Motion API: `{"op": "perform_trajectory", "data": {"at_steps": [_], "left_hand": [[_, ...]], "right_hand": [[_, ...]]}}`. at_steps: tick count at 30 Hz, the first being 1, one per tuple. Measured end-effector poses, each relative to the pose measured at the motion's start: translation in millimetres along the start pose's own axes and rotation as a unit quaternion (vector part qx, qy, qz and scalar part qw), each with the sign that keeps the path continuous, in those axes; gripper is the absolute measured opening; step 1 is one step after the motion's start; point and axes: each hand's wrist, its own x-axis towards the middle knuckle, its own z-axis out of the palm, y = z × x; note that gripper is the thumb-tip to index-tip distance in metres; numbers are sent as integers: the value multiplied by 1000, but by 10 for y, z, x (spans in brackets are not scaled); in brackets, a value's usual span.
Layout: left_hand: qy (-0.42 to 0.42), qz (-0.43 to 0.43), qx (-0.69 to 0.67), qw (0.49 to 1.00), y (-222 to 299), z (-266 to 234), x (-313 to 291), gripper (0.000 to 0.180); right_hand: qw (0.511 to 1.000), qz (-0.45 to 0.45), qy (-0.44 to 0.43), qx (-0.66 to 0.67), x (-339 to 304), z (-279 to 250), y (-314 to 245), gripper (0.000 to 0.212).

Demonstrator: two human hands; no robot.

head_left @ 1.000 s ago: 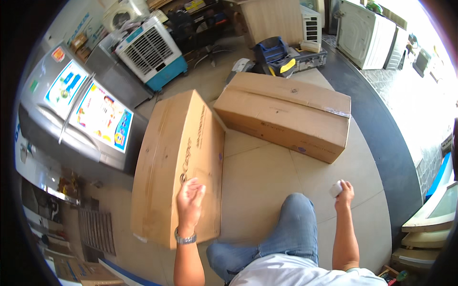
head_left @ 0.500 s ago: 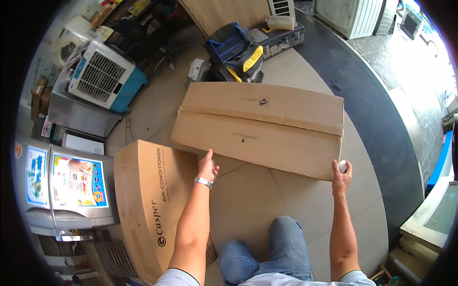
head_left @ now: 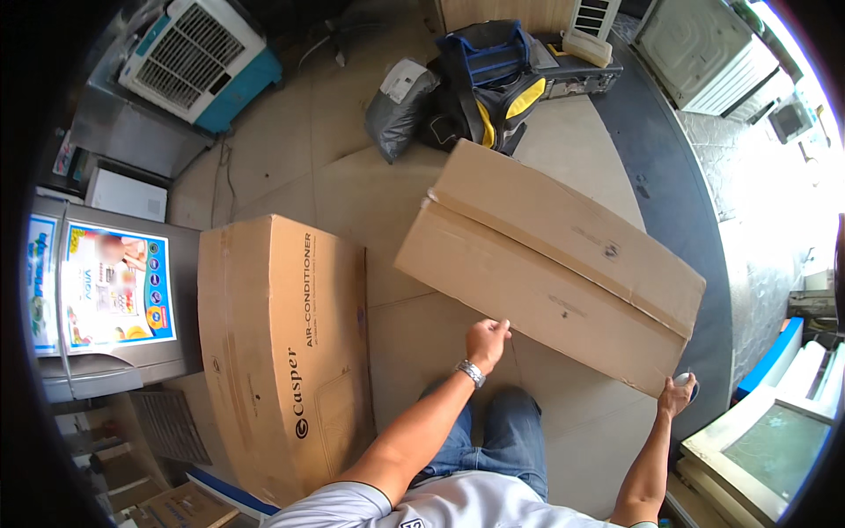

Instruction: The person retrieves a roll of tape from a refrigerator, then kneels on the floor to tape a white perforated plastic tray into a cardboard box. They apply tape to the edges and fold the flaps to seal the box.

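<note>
A long, closed brown cardboard box (head_left: 537, 273) lies slantwise on the floor before me, its right end nearer to me. My left hand (head_left: 488, 345), with a metal watch at the wrist, is closed at the box's near edge. Whether anything is between its fingers is hidden. At the near right corner, my right hand (head_left: 675, 398) grips a small white rounded object (head_left: 681, 380), whose kind I cannot make out. To the left stands a second, larger cardboard box (head_left: 290, 352) with dark print, just apart from the long one.
Beyond the long box are a grey plastic-wrapped parcel (head_left: 400, 110), a black, blue and yellow tool bag (head_left: 493, 79) and a black hard case (head_left: 581, 77). An air cooler (head_left: 198, 62) and a silver refrigerator (head_left: 185, 308) stand left. A white-framed glass-topped unit (head_left: 766, 449) is at lower right.
My view has swung, and the long box now slants more, its right end closer. My left hand has moved right along its near edge and its fingers have closed. The right hand keeps its white object.
</note>
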Motion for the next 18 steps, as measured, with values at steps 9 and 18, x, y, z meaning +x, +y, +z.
{"op": "perform_trajectory", "data": {"at_steps": [9,18], "left_hand": [[-155,246,-70,954,1328,-773,-513,34],[-163,235,61,956,2173,-1030,-600,40]], "right_hand": [[764,-102,-516,373,-896,-1393,-3330,46],[607,-212,-602,474,-848,-1341,-4003,45]]}}
